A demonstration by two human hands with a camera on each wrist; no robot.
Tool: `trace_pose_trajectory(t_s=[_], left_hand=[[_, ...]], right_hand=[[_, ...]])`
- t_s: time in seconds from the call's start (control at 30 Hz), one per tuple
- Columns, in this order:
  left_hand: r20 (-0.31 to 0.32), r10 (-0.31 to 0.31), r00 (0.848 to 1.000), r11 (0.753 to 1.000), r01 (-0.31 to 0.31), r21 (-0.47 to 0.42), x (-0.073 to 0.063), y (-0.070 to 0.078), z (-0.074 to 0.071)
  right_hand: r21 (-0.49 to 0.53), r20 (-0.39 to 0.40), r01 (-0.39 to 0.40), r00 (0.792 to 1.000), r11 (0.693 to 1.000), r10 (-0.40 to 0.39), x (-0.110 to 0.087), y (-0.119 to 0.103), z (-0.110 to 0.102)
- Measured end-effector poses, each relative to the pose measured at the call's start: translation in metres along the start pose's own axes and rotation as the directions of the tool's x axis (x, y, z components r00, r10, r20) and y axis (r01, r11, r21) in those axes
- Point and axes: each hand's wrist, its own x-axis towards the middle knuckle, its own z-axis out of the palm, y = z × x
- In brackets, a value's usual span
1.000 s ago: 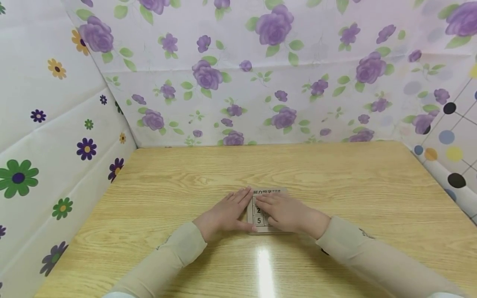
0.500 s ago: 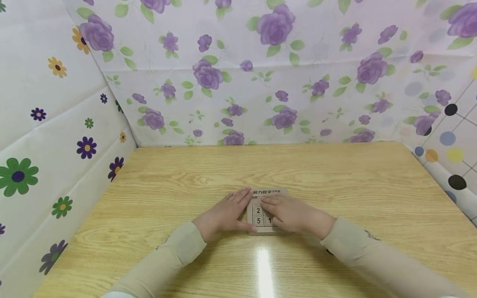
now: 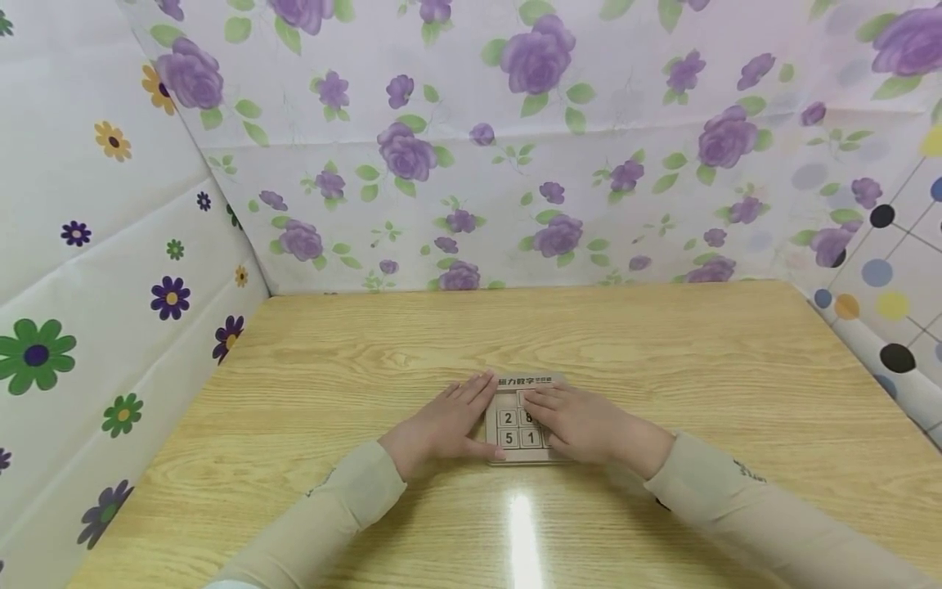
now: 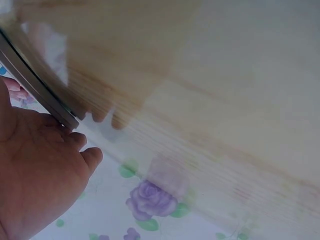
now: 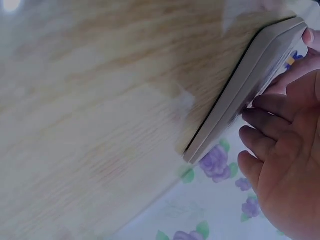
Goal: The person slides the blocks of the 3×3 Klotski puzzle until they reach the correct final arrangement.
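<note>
A grey number slide puzzle (image 3: 531, 460) lies flat on the table, with dark characters printed along its top. Tiles marked 2 (image 3: 508, 418), 5 (image 3: 509, 438) and 1 (image 3: 531, 438) show, and an 8 is partly covered. The top left slot has no tile in it. My left hand (image 3: 450, 421) rests along the puzzle's left edge, fingers straight, thumb on the lower left corner. From the right, my right hand (image 3: 589, 427) lies over the puzzle, its fingertips touching a top-row tile (image 3: 521, 397). That hand hides the right-hand tiles. In the right wrist view, the puzzle's side (image 5: 240, 95) appears beside the fingers.
The wood-grain table (image 3: 353, 352) extends around the puzzle on every side. Behind it hangs a cloth with purple flowers (image 3: 537, 57). Patterned cloths also stand at the left (image 3: 74, 270) and right (image 3: 905, 254). A bright reflection lies near the front.
My right hand has moved right across the puzzle, and the top-row tile under its fingertips has slid right. The top left slot and the 1 tile have come into view. The left hand stays put.
</note>
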Motion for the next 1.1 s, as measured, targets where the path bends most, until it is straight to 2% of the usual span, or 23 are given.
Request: trace_pose_trajectory(t_s=[0.1, 0.27, 0.7, 0.97, 1.1], left_hand=[[0.006, -0.004, 1.000, 1.000, 0.004, 0.000, 0.000, 0.000, 0.001], [0.009, 0.000, 1.000, 1.000, 0.000, 0.003, 0.002, -0.001, 0.002], [0.011, -0.001, 1.000, 1.000, 0.000, 0.012, 0.004, 0.000, 0.001], [0.022, 0.004, 1.000, 1.000, -0.004, -0.023, 0.002, 0.000, 0.000], [0.021, -0.001, 1.000, 1.000, 0.001, -0.013, 0.002, 0.000, 0.000]], right_hand=[[-0.023, -0.012, 0.028, 1.000, 0.999, -0.028, 0.001, -0.004, 0.003], [0.004, -0.011, 0.049, 0.999, 0.999, -0.049, 0.002, -0.013, 0.004], [0.037, -0.030, -0.006, 1.000, 0.999, 0.007, 0.013, -0.011, 0.004], [0.019, 0.007, -0.034, 0.999, 0.999, 0.034, 0.018, -0.008, 0.006], [0.021, 0.012, -0.045, 0.999, 0.999, 0.045, 0.019, -0.008, 0.005]])
